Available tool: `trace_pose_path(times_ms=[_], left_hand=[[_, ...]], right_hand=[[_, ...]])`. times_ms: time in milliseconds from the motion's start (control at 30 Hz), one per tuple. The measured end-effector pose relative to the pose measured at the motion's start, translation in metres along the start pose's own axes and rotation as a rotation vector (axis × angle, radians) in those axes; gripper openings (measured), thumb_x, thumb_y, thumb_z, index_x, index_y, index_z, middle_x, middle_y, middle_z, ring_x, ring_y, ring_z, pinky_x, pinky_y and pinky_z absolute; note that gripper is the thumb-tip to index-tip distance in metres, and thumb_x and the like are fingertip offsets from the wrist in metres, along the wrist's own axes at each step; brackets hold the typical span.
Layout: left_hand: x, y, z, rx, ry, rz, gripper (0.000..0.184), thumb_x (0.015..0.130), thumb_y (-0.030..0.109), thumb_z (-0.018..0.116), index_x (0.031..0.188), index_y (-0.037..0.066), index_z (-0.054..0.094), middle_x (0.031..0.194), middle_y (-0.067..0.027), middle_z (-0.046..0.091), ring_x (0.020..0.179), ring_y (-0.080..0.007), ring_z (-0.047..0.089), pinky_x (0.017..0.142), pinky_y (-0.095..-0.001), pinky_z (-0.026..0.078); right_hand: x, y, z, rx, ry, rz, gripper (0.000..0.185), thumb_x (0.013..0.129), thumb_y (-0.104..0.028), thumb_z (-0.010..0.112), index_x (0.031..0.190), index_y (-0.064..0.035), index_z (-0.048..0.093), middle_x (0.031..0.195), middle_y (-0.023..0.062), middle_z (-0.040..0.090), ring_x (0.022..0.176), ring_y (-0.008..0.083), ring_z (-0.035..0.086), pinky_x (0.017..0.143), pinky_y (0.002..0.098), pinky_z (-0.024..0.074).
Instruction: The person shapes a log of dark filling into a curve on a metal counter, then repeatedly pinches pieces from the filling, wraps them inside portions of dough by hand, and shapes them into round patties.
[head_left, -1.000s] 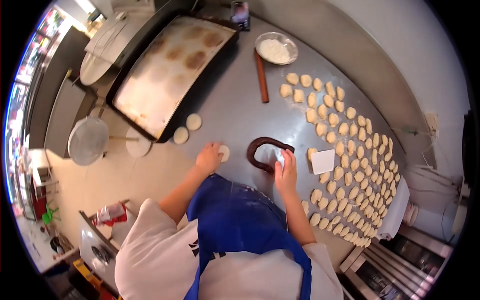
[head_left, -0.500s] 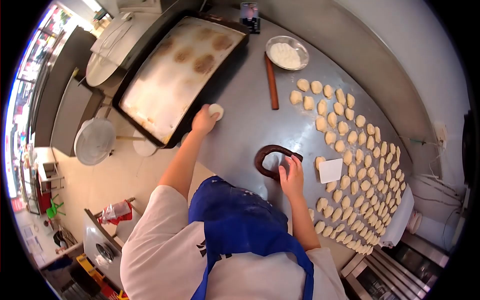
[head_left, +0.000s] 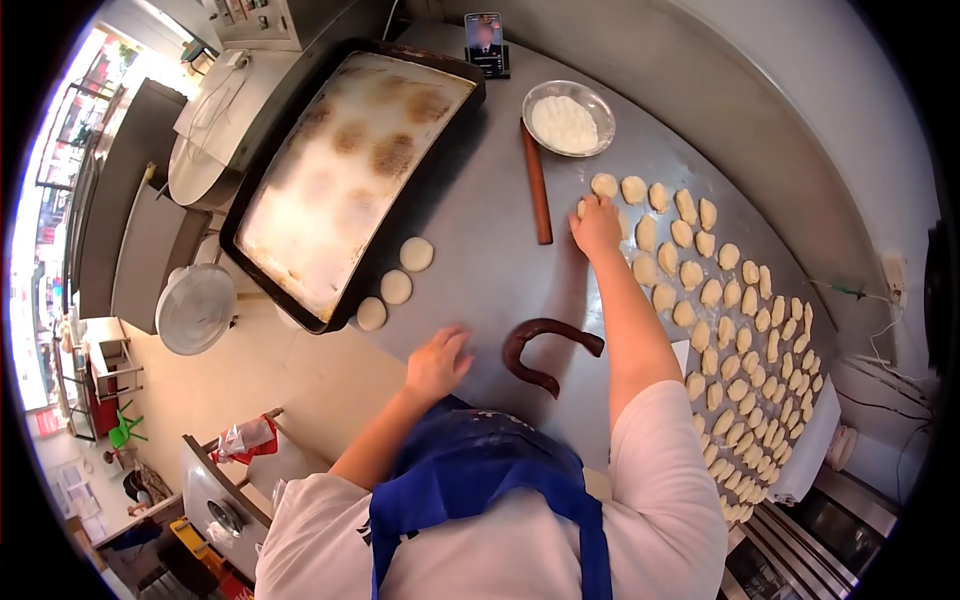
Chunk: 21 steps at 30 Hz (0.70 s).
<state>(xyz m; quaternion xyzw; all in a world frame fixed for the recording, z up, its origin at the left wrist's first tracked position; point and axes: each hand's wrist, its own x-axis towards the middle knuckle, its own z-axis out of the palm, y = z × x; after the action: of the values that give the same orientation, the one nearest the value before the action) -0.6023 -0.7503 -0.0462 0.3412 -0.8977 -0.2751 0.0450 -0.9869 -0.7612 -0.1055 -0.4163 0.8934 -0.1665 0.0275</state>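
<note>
My right hand (head_left: pixel 597 226) reaches to the upper left end of the rows of dough pieces (head_left: pixel 691 275), its fingers closed on a dough piece (head_left: pixel 581 209) that shows only in part. Over the metal table near the apron, my left hand (head_left: pixel 438 364) is held with fingers apart and nothing in it. To its right lies a dark brown, U-shaped roll (head_left: pixel 519 346), touched by neither hand. Three round, flat dough discs (head_left: pixel 397 287) lie in a slanting row beside the griddle. A wooden rolling pin (head_left: pixel 537 185) is left of my right hand.
A large griddle (head_left: pixel 345 170) with brown stains stands at the upper left. Behind the rolling pin is a metal bowl (head_left: pixel 570 119) of white flour or dough. A phone (head_left: pixel 485 42) stands at the back. A white scraper (head_left: pixel 682 352) is partly hidden by my right arm.
My left hand has let go of a dough disc, now third in the row, and come back toward the apron. My right hand has left the brown roll and moved up to the dough pieces.
</note>
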Motion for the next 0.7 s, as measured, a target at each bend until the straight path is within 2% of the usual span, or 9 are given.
trace_pose_path(times_ms=[67, 167, 267, 300, 400, 467, 533, 600, 700], left_hand=[[-0.007, 0.003, -0.001, -0.028, -0.040, 0.004, 0.037, 0.082, 0.023, 0.071, 0.117, 0.012, 0.064, 0.123, -0.0066, 0.061, 0.096, -0.0277, 0.066, 0.080, -0.0388, 0.056], [-0.013, 0.000, 0.000, -0.010, -0.020, 0.085, 0.035, 0.082, 0.021, 0.071, 0.115, 0.011, 0.065, 0.120, -0.0060, 0.062, 0.092, -0.0285, 0.067, 0.078, -0.0387, 0.056], [-0.015, 0.009, -0.004, -0.092, -0.053, 0.042, 0.035, 0.083, 0.021, 0.071, 0.116, 0.010, 0.065, 0.119, -0.0075, 0.062, 0.092, -0.0264, 0.067, 0.077, -0.0363, 0.056], [-0.014, 0.012, -0.002, -0.250, -0.082, -0.027, 0.035, 0.085, 0.021, 0.070, 0.117, 0.009, 0.064, 0.119, -0.0079, 0.062, 0.093, -0.0254, 0.067, 0.077, -0.0358, 0.056], [-0.003, 0.028, 0.005, -0.815, -0.152, -0.263, 0.037, 0.091, 0.023, 0.067, 0.122, 0.005, 0.060, 0.118, -0.0090, 0.062, 0.098, -0.0225, 0.066, 0.081, -0.0341, 0.055], [0.014, 0.042, 0.007, -1.313, -0.193, -0.456, 0.040, 0.094, 0.024, 0.064, 0.127, 0.001, 0.056, 0.120, -0.0097, 0.061, 0.103, -0.0206, 0.065, 0.085, -0.0329, 0.054], [0.025, 0.059, 0.006, -1.684, -0.190, -0.544, 0.045, 0.099, 0.026, 0.055, 0.134, 0.000, 0.048, 0.127, -0.0101, 0.057, 0.115, -0.0218, 0.059, 0.097, -0.0368, 0.048], [0.036, 0.066, 0.010, -2.012, -0.251, -0.582, 0.046, 0.100, 0.028, 0.052, 0.136, 0.000, 0.046, 0.129, -0.0105, 0.056, 0.119, -0.0220, 0.056, 0.101, -0.0384, 0.045], [0.027, 0.082, 0.007, -2.027, -0.308, -0.541, 0.040, 0.101, 0.026, 0.047, 0.133, 0.003, 0.047, 0.127, -0.0089, 0.058, 0.119, -0.0231, 0.056, 0.102, -0.0396, 0.045]], right_hand=[[-0.003, 0.001, 0.001, -0.032, -0.064, -0.083, 0.037, 0.085, -0.015, 0.068, 0.120, -0.0071, 0.059, 0.124, 0.0157, 0.055, 0.114, 0.0336, 0.055, 0.092, 0.0442, 0.0489], [-0.030, 0.029, 0.011, 0.114, 0.195, -0.286, 0.043, 0.083, -0.012, 0.068, 0.125, -0.0056, 0.057, 0.125, 0.0161, 0.055, 0.112, 0.0344, 0.056, 0.093, 0.0432, 0.0487], [-0.049, 0.047, 0.017, 0.282, 0.493, 0.022, 0.049, 0.086, -0.011, 0.066, 0.132, -0.0036, 0.051, 0.120, 0.0154, 0.057, 0.110, 0.0307, 0.058, 0.088, 0.0397, 0.0512], [-0.052, 0.030, 0.005, 0.737, 0.592, 0.279, 0.051, 0.089, -0.010, 0.063, 0.137, -0.0026, 0.046, 0.112, 0.0129, 0.060, 0.103, 0.0234, 0.061, 0.080, 0.0357, 0.0532], [-0.088, -0.004, -0.051, 1.686, 0.304, 0.731, 0.053, 0.091, -0.013, 0.062, 0.139, -0.0035, 0.043, 0.112, 0.0104, 0.061, 0.098, 0.0180, 0.062, 0.076, 0.0325, 0.0540], [-0.133, -0.036, -0.054, 1.639, -0.029, 0.475, 0.048, 0.093, -0.021, 0.061, 0.137, -0.0056, 0.048, 0.116, 0.0079, 0.060, 0.101, 0.0159, 0.061, 0.075, 0.0323, 0.0540], [-0.182, -0.064, -0.048, 1.193, -0.280, 0.063, 0.043, 0.094, -0.026, 0.059, 0.133, -0.0069, 0.053, 0.117, 0.0113, 0.062, 0.110, 0.0230, 0.059, 0.083, 0.0374, 0.0527], [-0.204, -0.107, -0.084, 0.506, -0.025, -0.457, 0.040, 0.093, -0.027, 0.058, 0.128, -0.0079, 0.058, 0.121, 0.0177, 0.061, 0.116, 0.0327, 0.055, 0.092, 0.0446, 0.0476], [-0.226, -0.104, -0.082, 0.414, 0.115, -0.246, 0.041, 0.089, -0.028, 0.060, 0.125, -0.0075, 0.060, 0.125, 0.0218, 0.058, 0.118, 0.0399, 0.053, 0.100, 0.0486, 0.0411]])
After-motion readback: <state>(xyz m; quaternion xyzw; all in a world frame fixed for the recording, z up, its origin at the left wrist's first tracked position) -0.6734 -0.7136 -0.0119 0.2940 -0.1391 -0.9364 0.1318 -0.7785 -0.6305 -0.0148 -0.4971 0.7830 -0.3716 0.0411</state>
